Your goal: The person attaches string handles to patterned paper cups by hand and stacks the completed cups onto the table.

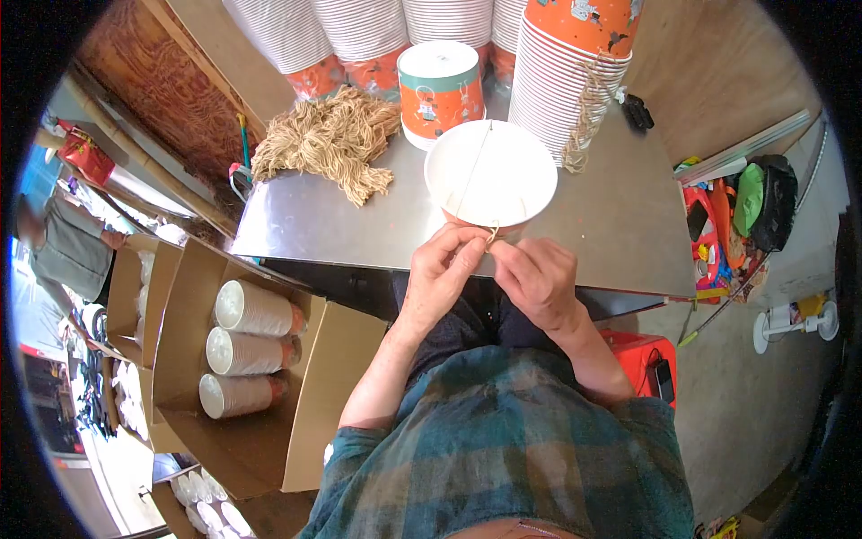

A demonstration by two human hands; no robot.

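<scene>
Head view: looped cord (493, 232) is at the near rim of the open white bucket (528, 175), by the front edge of the table (620, 229). Left hand (442, 274): grip pinching the cord. Right hand (543, 280): fingertips bunched beside it, can't tell if pinching. I'd pin the cord firmly near the rim, work it with fingertips, pull gently; a hard tug could buckle the rim.
</scene>
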